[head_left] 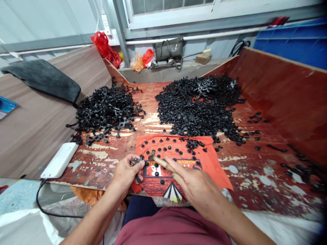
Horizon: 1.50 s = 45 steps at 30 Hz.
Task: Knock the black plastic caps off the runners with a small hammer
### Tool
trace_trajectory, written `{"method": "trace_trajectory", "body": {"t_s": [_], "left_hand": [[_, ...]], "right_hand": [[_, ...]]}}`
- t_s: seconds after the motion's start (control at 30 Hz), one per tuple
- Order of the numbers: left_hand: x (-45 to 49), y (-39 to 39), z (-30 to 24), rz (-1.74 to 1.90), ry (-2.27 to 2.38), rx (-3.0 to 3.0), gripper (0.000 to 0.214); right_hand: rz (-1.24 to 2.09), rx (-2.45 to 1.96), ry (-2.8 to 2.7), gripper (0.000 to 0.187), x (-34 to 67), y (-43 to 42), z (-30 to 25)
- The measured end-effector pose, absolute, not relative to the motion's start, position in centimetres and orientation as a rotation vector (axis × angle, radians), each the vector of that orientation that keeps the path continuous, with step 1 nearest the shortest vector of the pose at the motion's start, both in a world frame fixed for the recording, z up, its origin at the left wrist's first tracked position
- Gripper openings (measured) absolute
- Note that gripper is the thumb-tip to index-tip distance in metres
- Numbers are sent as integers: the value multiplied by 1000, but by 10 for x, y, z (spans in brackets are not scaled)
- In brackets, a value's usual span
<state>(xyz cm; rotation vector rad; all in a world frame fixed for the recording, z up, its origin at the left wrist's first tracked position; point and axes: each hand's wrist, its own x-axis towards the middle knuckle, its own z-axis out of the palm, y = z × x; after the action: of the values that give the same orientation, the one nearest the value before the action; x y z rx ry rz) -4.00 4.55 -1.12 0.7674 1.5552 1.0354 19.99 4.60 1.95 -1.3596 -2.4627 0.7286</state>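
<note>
My left hand (127, 173) pinches a small black part (138, 161) between thumb and fingers at the left edge of an orange printed cloth (216, 166). Wrapped around the wooden handle of a small hammer (163, 164) is my right hand (198, 180). The hammer's head points left, close to the held part. Several round black pieces (162, 182) with short stems are spread over the cloth. A little cluster of loose black pieces (193, 144) lies near its upper right. My left fingers partly hide the held part.
A heap of black linked parts (107, 109) sits at the left, and a larger heap of small black pieces (196, 105) at the back right. A white power bank (60, 160) with a cable rests near the left edge. Wooden boards (278, 92) wall the worn red table (102, 166).
</note>
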Motion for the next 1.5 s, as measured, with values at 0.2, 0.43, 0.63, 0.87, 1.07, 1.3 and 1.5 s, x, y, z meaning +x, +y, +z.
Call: {"method": "trace_trajectory", "body": {"t_s": [0.2, 0.43, 0.63, 0.87, 1.07, 1.3, 1.5], "left_hand": [[-41, 43, -11, 1050, 1530, 772, 46], [-40, 42, -13, 1063, 1566, 807, 44], [-40, 41, -16, 1059, 1581, 848, 43], [-42, 40, -20, 1045, 1595, 864, 41], [-42, 42, -22, 1044, 1602, 865, 41], [-44, 41, -23, 1033, 1622, 917, 39], [-43, 43, -26, 1031, 1628, 894, 40]], "right_hand": [[686, -1334, -2484, 54, 186, 45, 2], [679, -1335, -2484, 53, 191, 49, 19], [569, -1239, -2443, 54, 194, 43, 20], [540, -1250, -2441, 54, 190, 42, 13], [546, -1313, -2456, 56, 190, 47, 20], [566, -1309, -2551, 51, 188, 46, 15], [605, -1308, -2509, 50, 183, 45, 15]]}}
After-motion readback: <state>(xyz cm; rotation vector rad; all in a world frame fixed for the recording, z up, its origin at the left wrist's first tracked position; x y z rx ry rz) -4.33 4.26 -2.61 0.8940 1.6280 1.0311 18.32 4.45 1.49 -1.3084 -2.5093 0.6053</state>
